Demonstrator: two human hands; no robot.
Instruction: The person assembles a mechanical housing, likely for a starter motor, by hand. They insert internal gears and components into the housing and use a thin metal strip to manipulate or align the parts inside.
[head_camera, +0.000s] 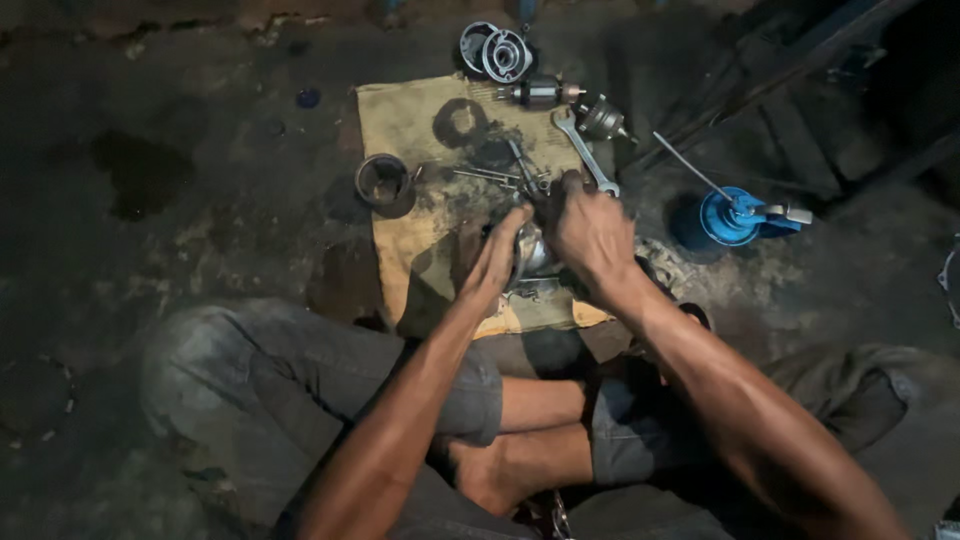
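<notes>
In the head view, a dark stained floor is seen from above, with a dirty yellowish cloth (420, 120) spread in the upper middle of the frame. In the centre, a rounded shiny metal part (530, 255) is kept on the lower part of the cloth, between the two hands. The left hand (492, 262) is laid flat against the left side of this part, with its fingers stretched and close together. The right hand (590, 230) is closed from above around a thin dark tool (524, 168), which is pointed toward the upper left; what kind of tool it is cannot be told.

Just above the right hand, an open-end wrench (585, 150) is laid diagonally on the cloth edge. A motor armature (540, 92) and a drill chuck (603, 118) are seen near the top, and a round metal housing (495, 52) above them. A short metal cylinder (385, 183) is placed at the cloth's left edge. At the right, well apart, a blue oil can (735, 215) with a long thin spout is standing.
</notes>
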